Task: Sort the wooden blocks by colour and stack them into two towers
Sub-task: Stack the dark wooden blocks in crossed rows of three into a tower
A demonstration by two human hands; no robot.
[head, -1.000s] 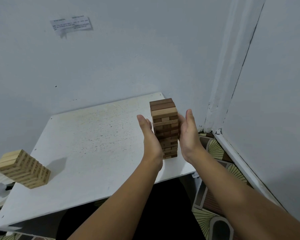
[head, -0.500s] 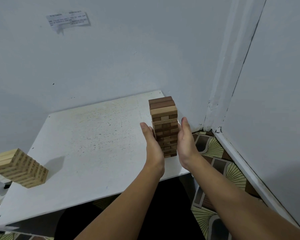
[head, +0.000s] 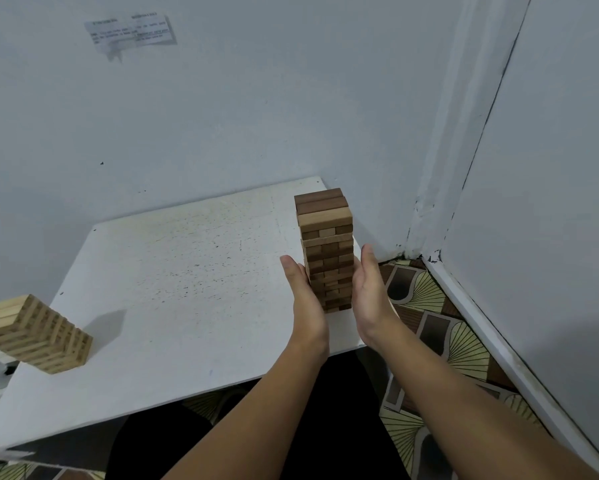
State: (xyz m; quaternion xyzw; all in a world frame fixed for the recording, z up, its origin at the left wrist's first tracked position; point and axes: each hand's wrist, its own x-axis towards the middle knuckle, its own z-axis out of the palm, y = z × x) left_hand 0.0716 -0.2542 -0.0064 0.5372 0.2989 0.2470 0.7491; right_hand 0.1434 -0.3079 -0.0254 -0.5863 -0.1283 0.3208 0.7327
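Single head cam, wide-angle, fwd and down over white table (head: 173,306) toward room corner, close range.

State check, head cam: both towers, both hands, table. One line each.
Dark brown wooden block tower: upright near the table's right edge, some paler blocks mixed in.
Light pale wooden block tower: standing at the table's left edge, untouched.
Left hand: open, flat against the dark tower's left side.
Right hand: open, flat against its right side.
White table: speckled, bearing both towers.

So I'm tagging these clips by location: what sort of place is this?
Probably a plain room in a home, not a workshop: a low white table pushed into a corner of bare painted walls, patterned floor covering beside it, and a paper note stuck up.
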